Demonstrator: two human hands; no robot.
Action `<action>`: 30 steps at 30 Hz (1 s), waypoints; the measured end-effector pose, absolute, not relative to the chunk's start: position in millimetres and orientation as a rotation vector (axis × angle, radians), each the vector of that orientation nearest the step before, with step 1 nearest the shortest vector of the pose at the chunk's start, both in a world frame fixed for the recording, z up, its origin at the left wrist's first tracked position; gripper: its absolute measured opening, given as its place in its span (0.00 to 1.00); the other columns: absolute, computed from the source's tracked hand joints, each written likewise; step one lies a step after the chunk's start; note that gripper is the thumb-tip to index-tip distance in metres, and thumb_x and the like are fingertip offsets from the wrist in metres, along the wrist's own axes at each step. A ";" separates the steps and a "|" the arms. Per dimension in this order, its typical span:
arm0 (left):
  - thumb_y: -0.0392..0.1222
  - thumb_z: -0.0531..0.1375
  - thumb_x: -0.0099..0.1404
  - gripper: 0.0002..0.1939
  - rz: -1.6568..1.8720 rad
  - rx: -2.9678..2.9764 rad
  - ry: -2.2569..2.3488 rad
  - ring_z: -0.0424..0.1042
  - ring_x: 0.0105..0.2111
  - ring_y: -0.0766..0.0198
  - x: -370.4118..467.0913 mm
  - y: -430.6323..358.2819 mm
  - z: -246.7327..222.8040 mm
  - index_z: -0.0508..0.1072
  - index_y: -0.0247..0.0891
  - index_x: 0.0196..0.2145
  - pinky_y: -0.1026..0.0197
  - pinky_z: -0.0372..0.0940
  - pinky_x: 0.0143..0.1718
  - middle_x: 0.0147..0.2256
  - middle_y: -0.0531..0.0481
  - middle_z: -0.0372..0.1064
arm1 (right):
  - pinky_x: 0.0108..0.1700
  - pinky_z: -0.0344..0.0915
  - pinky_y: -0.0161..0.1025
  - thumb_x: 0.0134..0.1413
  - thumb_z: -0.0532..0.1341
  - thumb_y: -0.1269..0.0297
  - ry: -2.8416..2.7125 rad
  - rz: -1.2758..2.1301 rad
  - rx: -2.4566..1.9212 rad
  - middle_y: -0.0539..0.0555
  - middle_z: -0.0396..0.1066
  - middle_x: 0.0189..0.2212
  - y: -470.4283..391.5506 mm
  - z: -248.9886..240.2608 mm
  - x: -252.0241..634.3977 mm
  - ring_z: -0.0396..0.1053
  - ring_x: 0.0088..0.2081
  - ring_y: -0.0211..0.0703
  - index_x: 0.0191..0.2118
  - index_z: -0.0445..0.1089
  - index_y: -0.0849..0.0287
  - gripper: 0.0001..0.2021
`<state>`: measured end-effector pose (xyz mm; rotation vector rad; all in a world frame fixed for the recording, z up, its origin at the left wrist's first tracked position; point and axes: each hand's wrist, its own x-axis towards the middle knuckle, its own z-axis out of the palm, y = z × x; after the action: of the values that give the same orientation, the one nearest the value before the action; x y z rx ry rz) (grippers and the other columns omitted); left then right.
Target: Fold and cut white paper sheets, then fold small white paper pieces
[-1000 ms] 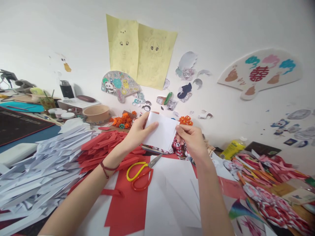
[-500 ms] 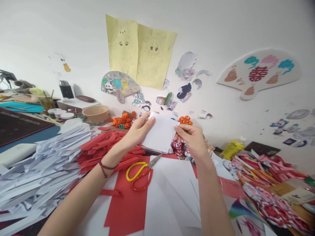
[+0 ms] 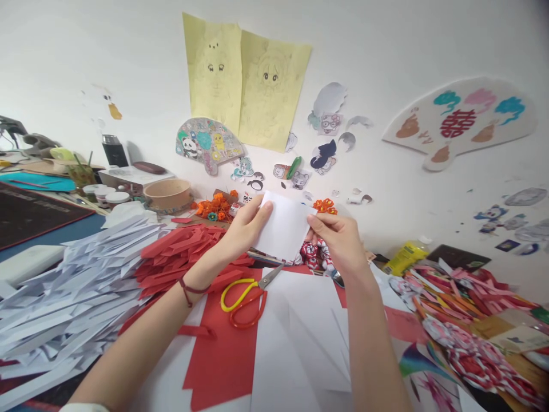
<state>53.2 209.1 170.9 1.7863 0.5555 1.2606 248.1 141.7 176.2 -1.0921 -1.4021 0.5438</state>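
Note:
A squarish piece of white paper (image 3: 283,228) is held up between my two hands. My left hand (image 3: 249,228) pinches its left edge, thumb on the front face. At its right edge, my right hand (image 3: 337,234) grips the paper between thumb and fingers. Below them, scissors (image 3: 251,297) with one yellow and one red handle lie slightly open on red paper (image 3: 223,366). White sheets (image 3: 300,337) lie to the right of the scissors. Folded red paper strips (image 3: 180,257) are piled left of my left hand.
White paper strips (image 3: 81,292) heap at the left, with a round tan container (image 3: 167,194) behind. Orange flowers (image 3: 217,207) stand near the wall. At the right are a yellow bottle (image 3: 407,256) and braided red-and-white pieces (image 3: 484,360).
The paper has shifted slightly right and tilted in my hands. Both hands keep their hold, and the camera view has moved a little.

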 end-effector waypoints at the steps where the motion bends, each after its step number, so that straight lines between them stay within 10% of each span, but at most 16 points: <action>1: 0.56 0.52 0.69 0.21 1.283 1.791 0.568 0.63 0.28 0.66 53.5 209.1 170.8 0.70 0.34 0.43 0.68 0.59 0.25 0.31 0.49 0.67 | 0.25 0.58 0.35 0.55 0.66 0.57 -1.402 0.552 -1.097 0.49 0.71 0.18 141.2 176.7 247.9 0.62 0.19 0.35 0.23 0.74 0.59 0.14; 30: 0.56 0.56 0.67 0.21 1.373 1.739 0.594 0.67 0.27 0.66 54.0 215.4 163.5 0.71 0.36 0.45 0.68 0.61 0.24 0.31 0.49 0.70 | 0.26 0.61 0.34 0.55 0.65 0.53 -1.452 0.599 -1.164 0.51 0.73 0.19 136.2 182.4 243.1 0.64 0.21 0.36 0.24 0.73 0.60 0.16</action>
<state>54.0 215.4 163.5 1.7392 0.5936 1.3729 243.1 136.2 182.4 -1.1643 -1.4521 0.5994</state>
